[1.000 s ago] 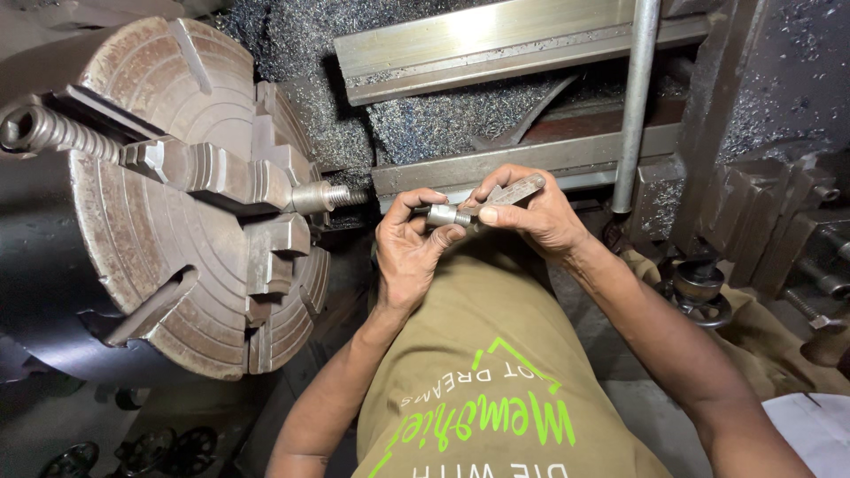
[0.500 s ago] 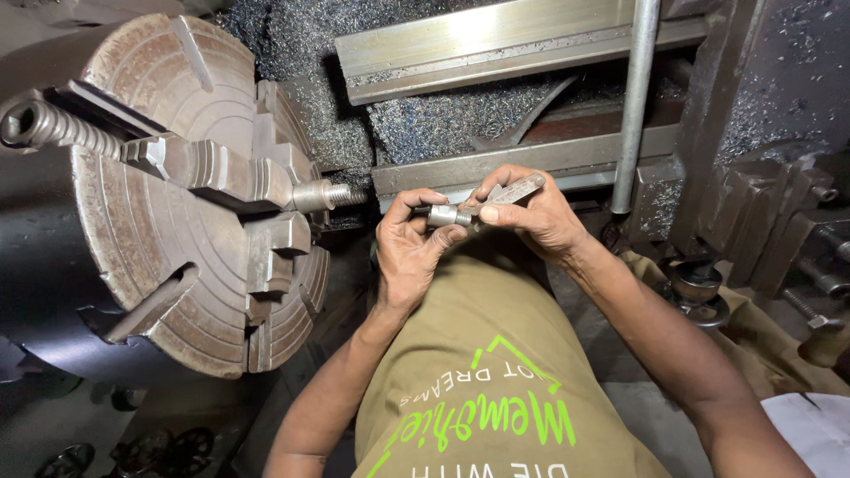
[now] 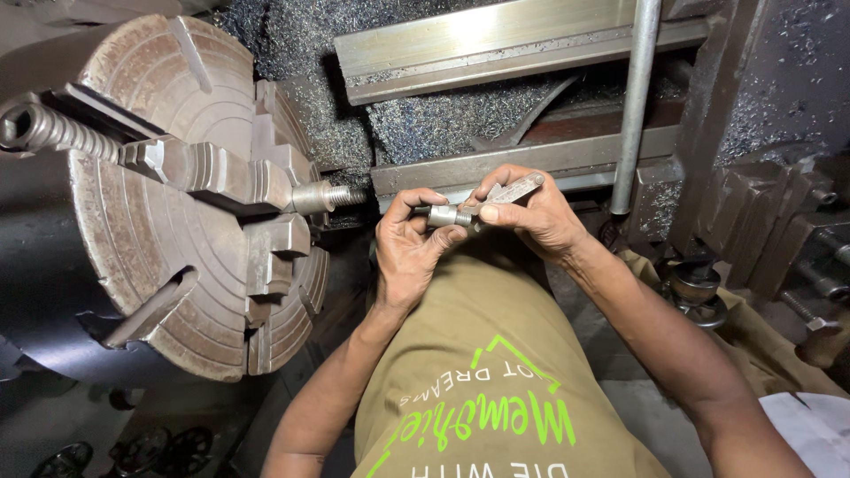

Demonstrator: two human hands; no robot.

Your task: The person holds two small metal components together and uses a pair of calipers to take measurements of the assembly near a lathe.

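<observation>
Small threaded metal part (image 3: pixel 445 215): pinched between left hand (image 3: pixel 409 252) and right hand (image 3: pixel 529 215), whose grip also clasps a flat gauge (image 3: pixel 513 188), over the swarf-strewn lathe bed (image 3: pixel 496 168). Risk: fingertip hold slips, part drops into chips.

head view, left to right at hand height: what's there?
Lathe chuck → threaded workpiece clamped in its jaws → left hand → small metal part held between both hands → right hand → vertical steel rod → tool post block.

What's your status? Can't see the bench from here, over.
Left hand and right hand both gripping small metal part, flat gauge laid against it. Lathe chuck at left, apart. Nothing between.
</observation>
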